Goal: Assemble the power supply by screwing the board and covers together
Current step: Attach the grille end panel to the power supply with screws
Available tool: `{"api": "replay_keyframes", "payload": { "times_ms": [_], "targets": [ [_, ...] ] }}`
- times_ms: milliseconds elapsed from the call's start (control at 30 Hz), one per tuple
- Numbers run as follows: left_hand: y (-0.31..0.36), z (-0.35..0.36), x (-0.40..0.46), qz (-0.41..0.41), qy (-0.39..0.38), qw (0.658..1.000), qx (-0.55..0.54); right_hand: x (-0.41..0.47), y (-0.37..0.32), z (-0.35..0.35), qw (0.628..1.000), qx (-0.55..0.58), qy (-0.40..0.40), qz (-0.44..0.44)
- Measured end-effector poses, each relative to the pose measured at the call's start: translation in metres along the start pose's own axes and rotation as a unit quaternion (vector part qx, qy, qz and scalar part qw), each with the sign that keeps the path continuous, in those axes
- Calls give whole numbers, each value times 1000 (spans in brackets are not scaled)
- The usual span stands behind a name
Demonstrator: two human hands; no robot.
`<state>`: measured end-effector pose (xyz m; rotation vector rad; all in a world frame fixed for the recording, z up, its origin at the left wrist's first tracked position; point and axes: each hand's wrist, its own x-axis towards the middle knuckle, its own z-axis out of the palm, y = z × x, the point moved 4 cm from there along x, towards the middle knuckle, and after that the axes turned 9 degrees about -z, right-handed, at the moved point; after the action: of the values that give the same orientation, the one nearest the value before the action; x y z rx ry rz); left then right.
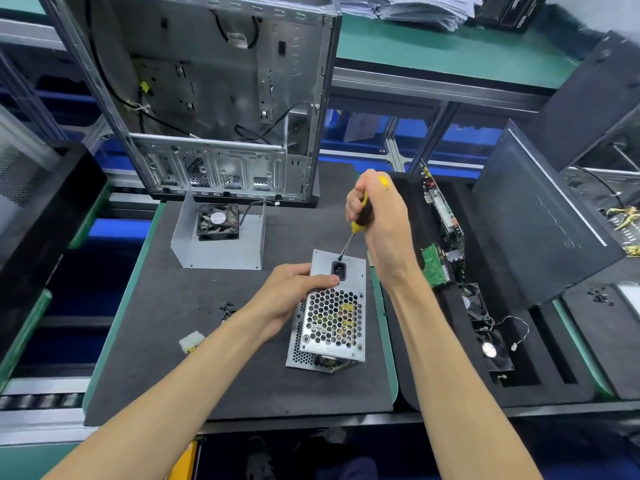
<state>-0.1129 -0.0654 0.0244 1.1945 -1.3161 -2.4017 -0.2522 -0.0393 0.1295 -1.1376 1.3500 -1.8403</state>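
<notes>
The silver power supply case [332, 320] stands on the dark foam mat, its honeycomb grille and black socket facing up. My left hand [294, 292] grips its left side, thumb lying across the top plate beside the socket. My right hand [377, 216] holds a yellow and black screwdriver [358, 223], whose tip touches the plate just above the socket. A second silver cover [221, 251] carrying a black fan lies further back on the mat. Several loose black screws [227, 308] lie left of my left wrist.
An open computer chassis [214, 98] stands upright behind the mat. A black foam tray [519, 358] on the right holds circuit boards [436, 268] and fans. A dark side panel [540, 216] leans at the far right. A white connector [190, 341] lies near my left forearm.
</notes>
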Motion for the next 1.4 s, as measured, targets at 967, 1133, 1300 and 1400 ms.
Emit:
{"api": "replay_keyframes", "payload": {
  "times_ms": [967,1133,1300,1400],
  "targets": [
    [-39,-134,-24,-2,289,803,521,-25,59,13,971,178,107,120],
    [-40,-132,-24,32,265,769,581,-25,59,12,970,184,112,114],
    [-38,-131,-22,66,246,757,602,-26,59,11,970,180,118,114],
    [-31,-126,-23,90,245,757,598,-26,57,10,968,188,130,107]
  ]
}}
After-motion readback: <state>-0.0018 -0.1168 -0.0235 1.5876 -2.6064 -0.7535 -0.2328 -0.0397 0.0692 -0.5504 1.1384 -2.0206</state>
